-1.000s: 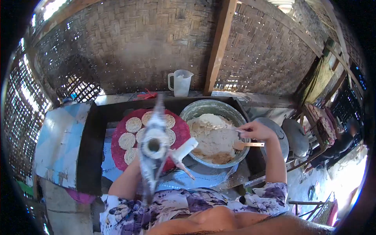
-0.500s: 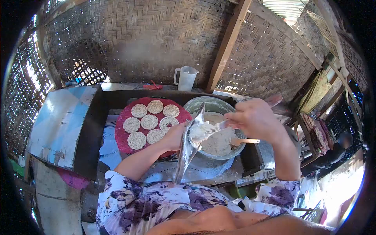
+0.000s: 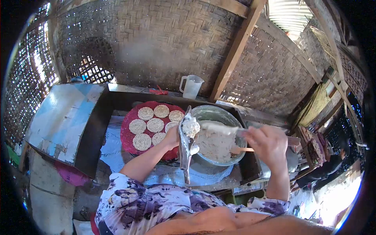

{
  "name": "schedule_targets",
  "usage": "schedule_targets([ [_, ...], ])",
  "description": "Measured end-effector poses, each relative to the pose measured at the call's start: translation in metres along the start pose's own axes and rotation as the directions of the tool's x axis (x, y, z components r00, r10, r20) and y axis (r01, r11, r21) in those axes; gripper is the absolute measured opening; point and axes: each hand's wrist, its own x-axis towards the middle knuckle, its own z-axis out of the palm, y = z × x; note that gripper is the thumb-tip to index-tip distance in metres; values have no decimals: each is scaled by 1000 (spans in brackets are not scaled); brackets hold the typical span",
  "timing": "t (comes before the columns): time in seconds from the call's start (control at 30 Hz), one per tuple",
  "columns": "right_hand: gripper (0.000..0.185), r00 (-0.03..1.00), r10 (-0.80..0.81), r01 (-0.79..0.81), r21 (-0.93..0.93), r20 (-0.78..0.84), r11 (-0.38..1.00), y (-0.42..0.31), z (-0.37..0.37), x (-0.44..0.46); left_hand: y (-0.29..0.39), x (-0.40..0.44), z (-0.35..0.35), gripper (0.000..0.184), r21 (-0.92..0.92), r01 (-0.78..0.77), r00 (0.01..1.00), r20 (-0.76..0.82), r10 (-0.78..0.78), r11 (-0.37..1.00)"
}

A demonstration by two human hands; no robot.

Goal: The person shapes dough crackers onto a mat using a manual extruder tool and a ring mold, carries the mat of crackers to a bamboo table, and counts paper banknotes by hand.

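Observation:
My left hand (image 3: 172, 138) grips a long, dark, pointed tool (image 3: 184, 154), tilted nearly upright, with a lump of white dough (image 3: 191, 127) on its upper part. My right hand (image 3: 270, 145) is closed on a spatula (image 3: 293, 141), whose blade is coated in dough and points left toward the lump, a short gap away. Below both hands, a large basin (image 3: 200, 109) contains pale dough (image 3: 215, 144). A wooden-handled utensil (image 3: 244, 149) rests at its right side. Left of my left hand, a round red tray (image 3: 127, 141) bears several round, lacy white cakes (image 3: 155, 125).
A clear plastic jug (image 3: 192, 87) and a red item (image 3: 158, 91) stand behind the trough-like table. At left is a blue-and-white panel (image 3: 58, 121). A woven wall (image 3: 156, 47) closes the back. Another person (image 3: 327, 166) is at far right.
My right hand has moved right and down with the spatula, drawing its blade off the dough lump. The tool in my left hand has turned more upright.

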Motion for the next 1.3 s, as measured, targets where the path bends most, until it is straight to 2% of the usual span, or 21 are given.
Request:
schedule_targets([
  [0.03,16,996,82,-82,-3,-33,997,2,-1,-2,-4,3,-1,43,-23,79,997,-23,-79,997],
  [0.07,17,998,51,-51,16,-23,999,3,5,-2,-22,10,-6,47,493,-222,973,51,227,841],
  [0.13,18,1000,-9,9,53,-3,999,5,23,-1,-16,3,6,49,772,-187,974,65,217,608],
  [0.23,16,994,-74,64,127,75,990,2,21,3,2,-6,24,45,896,-191,961,88,262,400],
  [0.33,14,973,-142,118,140,180,983,-10,27,7,4,-8,34,44,918,-269,941,186,282,292],
  [0.37,12,962,-167,140,136,216,981,-14,30,9,6,-11,40,42,907,-278,931,173,322,316],
  [0.47,8,946,-279,265,99,167,959,-34,51,10,10,-14,45,42,922,-247,953,174,250,299],
  [0.6,9,933,-358,358,4,32,934,-40,60,3,9,-8,32,43,905,-147,981,80,178,400],
  [0.7,13,979,-203,198,102,36,975,-16,41,2,-1,1,7,42,856,-151,980,65,186,495],
  [0.77,17,998,-64,68,164,-26,984,-1,40,-4,-9,16,-10,39,689,-123,990,38,134,714],
  [0.83,20,994,85,-68,229,-64,971,6,45,-10,-14,18,-19,34,367,-19,999,50,0,930],
  [0.87,20,984,164,-139,260,-76,955,8,56,-13,-12,17,-20,32,190,55,996,56,-67,980],
  [0.93,20,967,244,-212,312,-69,926,10,77,-20,-2,12,-8,31,-66,79,980,186,-65,995],
  [0.97,19,968,246,-216,335,-48,917,8,89,-24,-12,21,-12,31,-17,6,978,210,-3,1000],
  [1.07,19,972,230,-228,435,49,871,6,92,-32,35,-4,18,33,-299,240,970,36,-241,923],
  [1.1,19,970,221,-240,466,96,851,7,91,-35,15,10,3,34,-66,50,994,100,-43,997],
  [1.13,19,966,212,-257,497,146,829,7,89,-37,-5,23,-12,35,141,-179,975,160,156,974],
  [1.2,19,978,189,-209,510,91,834,6,86,-34,10,16,-3,34,-176,146,989,56,-138,973],
  [1.23,19,981,180,-188,515,66,836,7,83,-32,12,14,-4,31,-294,270,957,187,-222,917],
  [1.27,20,980,176,-199,476,93,857,9,79,-29,1,18,-8,31,-64,139,983,127,-130,988],
  [1.3,21,978,172,-208,435,121,876,13,73,-25,-12,22,-10,31,176,5,995,94,-22,984],
])
